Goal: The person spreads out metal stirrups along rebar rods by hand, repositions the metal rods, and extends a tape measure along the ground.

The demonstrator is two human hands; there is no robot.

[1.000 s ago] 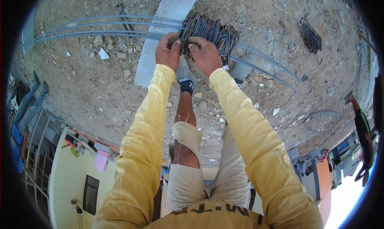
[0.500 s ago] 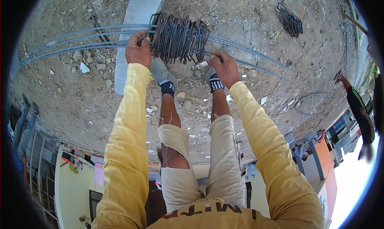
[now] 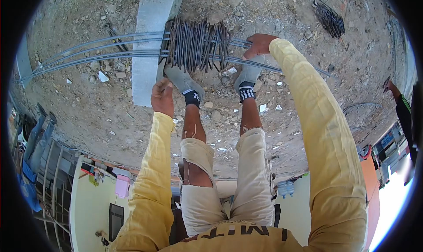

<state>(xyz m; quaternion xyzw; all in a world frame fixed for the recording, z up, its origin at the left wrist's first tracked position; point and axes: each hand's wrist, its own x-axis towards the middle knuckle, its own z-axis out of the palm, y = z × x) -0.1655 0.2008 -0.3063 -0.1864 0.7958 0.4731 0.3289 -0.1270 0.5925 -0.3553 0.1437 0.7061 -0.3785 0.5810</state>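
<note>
A bundle of rectangular steel stirrups (image 3: 194, 45) hangs around several long steel rebars (image 3: 110, 53), which run across in front of me. At the right end of the bundle, my right hand (image 3: 261, 46) is closed over the upper rebars, thumb pointing down toward the lower ones. My left hand (image 3: 163, 98) is below the bundle's left end, off the rebars, its fingers curled together beside the concrete beam (image 3: 147, 75). Whether anything small sits in those fingers is hidden. My shoes (image 3: 185, 82) stand just under the bundle.
Another pile of stirrups (image 3: 329, 17) lies on the dirt at upper right. White tile fragments (image 3: 103, 76) and stones are scattered around. Coiled wire (image 3: 361, 109) lies to the right. A person (image 3: 403, 111) is at the right edge; another person's legs (image 3: 39, 133) show at left.
My left hand has left the bundle's left end and dropped lower. My right hand has moved up from the lower rebars onto the upper ones. The view has shifted slightly.
</note>
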